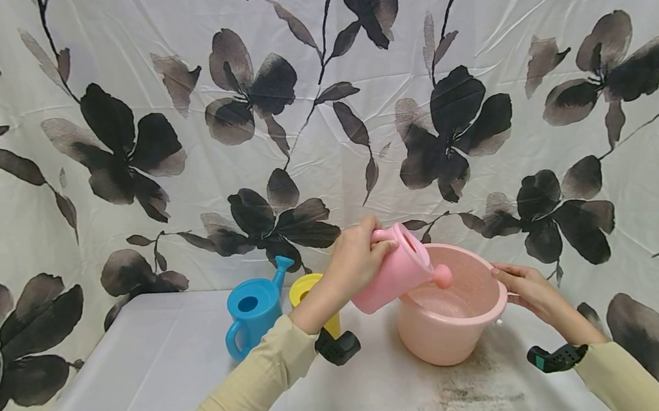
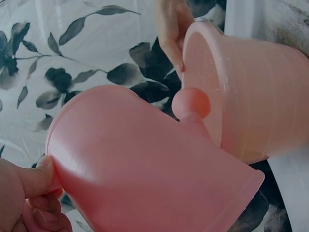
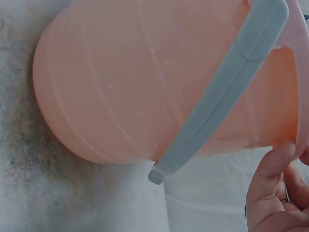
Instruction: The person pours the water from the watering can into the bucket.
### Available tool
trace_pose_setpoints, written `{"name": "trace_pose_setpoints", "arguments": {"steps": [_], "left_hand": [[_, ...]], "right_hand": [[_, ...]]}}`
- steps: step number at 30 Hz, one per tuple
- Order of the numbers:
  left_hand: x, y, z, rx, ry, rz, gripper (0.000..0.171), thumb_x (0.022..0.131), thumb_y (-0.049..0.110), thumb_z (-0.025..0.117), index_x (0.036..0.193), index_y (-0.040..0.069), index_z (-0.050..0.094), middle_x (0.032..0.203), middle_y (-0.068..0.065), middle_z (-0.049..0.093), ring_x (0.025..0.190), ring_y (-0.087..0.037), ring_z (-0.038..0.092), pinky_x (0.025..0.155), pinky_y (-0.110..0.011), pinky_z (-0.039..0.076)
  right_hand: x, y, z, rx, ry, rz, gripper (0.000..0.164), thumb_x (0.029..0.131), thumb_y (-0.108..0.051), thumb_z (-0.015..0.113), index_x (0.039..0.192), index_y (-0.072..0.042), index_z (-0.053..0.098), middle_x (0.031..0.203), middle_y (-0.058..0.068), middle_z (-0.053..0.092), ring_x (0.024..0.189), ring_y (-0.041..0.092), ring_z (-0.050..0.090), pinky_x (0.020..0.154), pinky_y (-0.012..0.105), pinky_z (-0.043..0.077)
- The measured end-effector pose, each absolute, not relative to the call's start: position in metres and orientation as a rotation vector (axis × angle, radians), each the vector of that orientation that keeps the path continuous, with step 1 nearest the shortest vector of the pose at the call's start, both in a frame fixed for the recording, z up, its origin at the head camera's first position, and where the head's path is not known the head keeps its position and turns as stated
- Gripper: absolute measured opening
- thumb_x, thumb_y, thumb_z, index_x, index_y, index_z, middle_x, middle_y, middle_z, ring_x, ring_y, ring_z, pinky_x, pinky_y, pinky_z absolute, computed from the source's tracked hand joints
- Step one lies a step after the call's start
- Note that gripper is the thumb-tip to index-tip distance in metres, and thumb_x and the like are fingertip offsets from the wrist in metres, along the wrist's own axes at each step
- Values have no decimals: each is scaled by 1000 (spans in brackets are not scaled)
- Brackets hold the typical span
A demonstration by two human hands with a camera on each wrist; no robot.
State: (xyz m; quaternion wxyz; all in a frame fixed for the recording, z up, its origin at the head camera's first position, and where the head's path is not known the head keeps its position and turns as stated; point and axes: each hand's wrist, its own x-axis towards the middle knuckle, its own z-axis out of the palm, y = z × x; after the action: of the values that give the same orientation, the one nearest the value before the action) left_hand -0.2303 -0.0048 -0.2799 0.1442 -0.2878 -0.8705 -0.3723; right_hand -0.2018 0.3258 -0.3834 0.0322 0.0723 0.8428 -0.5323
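Note:
In the head view my left hand [image 1: 359, 256] grips the handle of a pink watering can [image 1: 394, 276]. The can is tilted to the right, its round spout head [image 1: 442, 277] over the near left rim of a pale pink bucket [image 1: 440, 341]. The left wrist view shows the spout head [image 2: 191, 103] at the bucket's mouth; no stream of water can be made out. My right hand [image 1: 528, 292] holds the bucket's right rim, thumb and fingers pinching it in the right wrist view. There, a grey handle [image 3: 219, 92] hangs along the bucket's side.
A blue watering can [image 1: 256, 313] stands left of the bucket on the white table [image 1: 158, 357]. Beside it, a yellow watering can [image 1: 308, 285] is partly hidden behind my left forearm. Dark smudges [image 1: 470, 395] mark the tabletop before the bucket. A flowered cloth [image 1: 349, 163] hangs behind.

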Motion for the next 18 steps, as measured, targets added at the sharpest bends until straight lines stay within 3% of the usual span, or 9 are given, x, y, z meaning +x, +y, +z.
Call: {"name": "trace_pose_setpoints", "arguments": {"steps": [18], "left_hand": [[-230, -3, -279, -828, -2503, -1050, 19, 89, 24, 69, 90, 9, 58, 78, -7, 61, 76, -20, 54, 66, -28, 40]], "right_hand": [[-202, 326, -384, 220, 2595, -1643, 69, 102, -37, 43, 144, 14, 23, 144, 33, 35, 94, -5, 55, 86, 27, 55]]}}
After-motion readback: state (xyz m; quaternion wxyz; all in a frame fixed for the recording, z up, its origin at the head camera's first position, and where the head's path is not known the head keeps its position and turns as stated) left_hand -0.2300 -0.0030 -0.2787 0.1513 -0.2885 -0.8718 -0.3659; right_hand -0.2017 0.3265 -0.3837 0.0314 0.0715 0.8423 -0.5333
